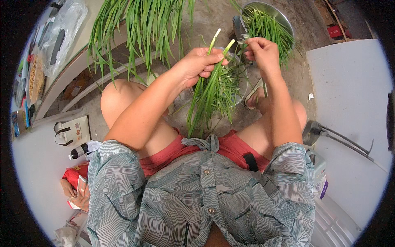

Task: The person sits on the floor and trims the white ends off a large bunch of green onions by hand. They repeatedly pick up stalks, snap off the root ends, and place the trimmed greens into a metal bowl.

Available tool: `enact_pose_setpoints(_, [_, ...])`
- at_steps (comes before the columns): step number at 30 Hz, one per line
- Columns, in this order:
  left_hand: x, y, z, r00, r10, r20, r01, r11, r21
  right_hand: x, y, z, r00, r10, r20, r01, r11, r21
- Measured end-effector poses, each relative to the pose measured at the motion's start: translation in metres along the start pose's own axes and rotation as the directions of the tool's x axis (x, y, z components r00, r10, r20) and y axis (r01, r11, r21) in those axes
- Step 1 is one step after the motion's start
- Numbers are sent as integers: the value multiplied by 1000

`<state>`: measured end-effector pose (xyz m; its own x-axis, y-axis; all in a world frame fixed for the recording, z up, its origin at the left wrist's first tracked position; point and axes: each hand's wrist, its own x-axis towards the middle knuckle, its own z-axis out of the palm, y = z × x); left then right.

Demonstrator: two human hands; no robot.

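My left hand [205, 63] grips a few garlic chives [203, 92], pale stem ends pointing up and away from me, green leaves trailing down between my knees. To its right, my right hand [262, 51] has thumb and fingers pinched on whitish peeled scraps [244, 37]. Under the hands stands a basin [245, 88] holding short green trimmings [226, 80], partly hidden by the held leaves. Beyond my right hand, a steel basin [288, 21] contains a pile of garlic chives [268, 29]. A large bunch of chives [145, 34] hangs over the table edge at upper left.
The table [89, 27] at left carries a clear plastic bag [61, 40] and other packages. A canvas bag [72, 131] and a dark bottle [78, 151] lie at left. At right are a pale panel [348, 80] and a dark long-handled object [313, 131].
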<state>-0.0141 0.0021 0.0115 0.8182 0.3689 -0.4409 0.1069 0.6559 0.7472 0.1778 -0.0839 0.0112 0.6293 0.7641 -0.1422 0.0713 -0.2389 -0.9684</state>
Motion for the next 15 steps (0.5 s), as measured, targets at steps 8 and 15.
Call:
enact_pose_setpoints(8, [0,6,-6,997,37,70,-35,999,-34,7,46,4,916,-244,320,373,811,-451])
enact_pose_setpoints(15, [8,9,-7,994,92,-58,-91,995,34,1,5,6,983,-87,162,167,795,-583])
